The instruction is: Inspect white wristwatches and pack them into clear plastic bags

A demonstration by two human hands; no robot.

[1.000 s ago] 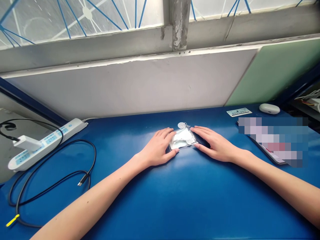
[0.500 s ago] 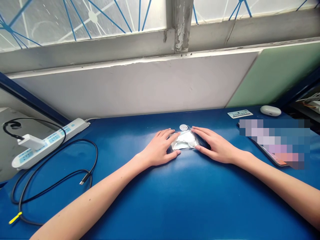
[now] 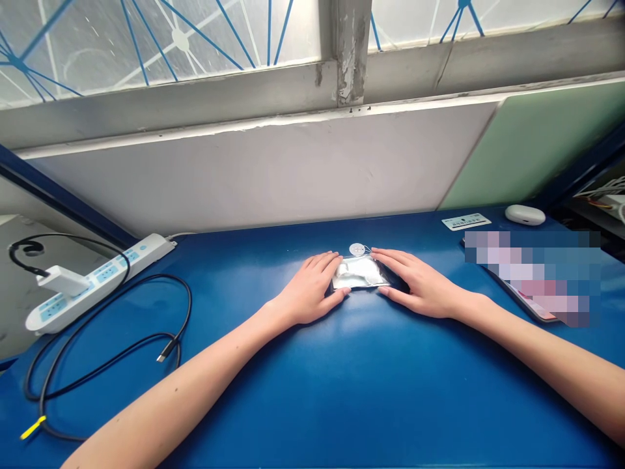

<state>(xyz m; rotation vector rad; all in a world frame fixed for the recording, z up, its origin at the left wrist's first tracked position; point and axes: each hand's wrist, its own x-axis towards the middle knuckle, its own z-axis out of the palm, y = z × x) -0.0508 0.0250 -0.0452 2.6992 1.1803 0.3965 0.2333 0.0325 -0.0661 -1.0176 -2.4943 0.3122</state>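
Note:
A small shiny silvery packet (image 3: 362, 272) lies flat on the blue table between my two hands. Just behind it sits a round white tag (image 3: 357, 250) with a thin string running toward the packet. My left hand (image 3: 315, 286) covers the packet's left edge, its fingers stretched forward and its thumb at the near left corner. My right hand (image 3: 422, 281) rests at the right edge with fingers extended and the thumb apart from them. The string's end passes by my right fingertips. Whatever is under both palms is hidden.
On the left are a white power strip (image 3: 105, 280) with a plugged-in charger (image 3: 63, 280) and a looped black cable (image 3: 188, 306). To the right lie a blurred phone (image 3: 532, 280), a white card (image 3: 466, 222) and a white earbud case (image 3: 525, 215). A wall panel (image 3: 268, 182) stands behind the table (image 3: 342, 391).
My left index finger has drawn back from the top of the packet to its left edge. Both hands stay around the packet, and the view has shifted slightly.

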